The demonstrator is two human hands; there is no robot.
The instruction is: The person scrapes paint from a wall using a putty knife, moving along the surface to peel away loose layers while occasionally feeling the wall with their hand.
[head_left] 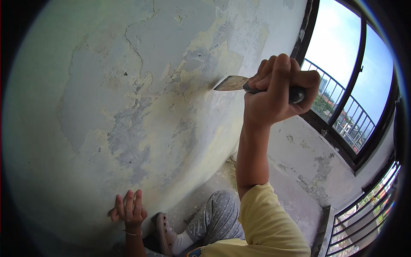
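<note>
overhead, the person's right hand (278,88) is clenched in a full fist around the dark handle of a paint scraper (246,84). the thumb wraps over the knuckles and the butt of the handle shows past the right side of the fist. the metal blade projects to the left of the hand, tilted, with its leading edge touching the wall (107,111) at a patch where yellowish paint meets bare grey plaster.

the right forearm runs straight up from a pale yellow sleeve (267,218) at the near lower edge of the view.

the left hand (128,209) is low on the left, well apart from the scraper. its fingers are pressed together against the wall surface and it grasps nothing; a thin bracelet sits at the wrist.

wall condition: the coating is cracked and flaking, with large irregular grey areas exposed between yellow and white remnants. a long crack runs down from the upper middle.

between the two arms, near the bottom, a leg in grey dotted trousers (218,216) is visible, with a white sock and a pink sandal (164,229) set close to the base of the wall.

on the right, a dark-framed window (355,85) shows sky, an outer railing and distant trees. below it, a stained ledge leads far right to a second barred opening (368,214).
</note>
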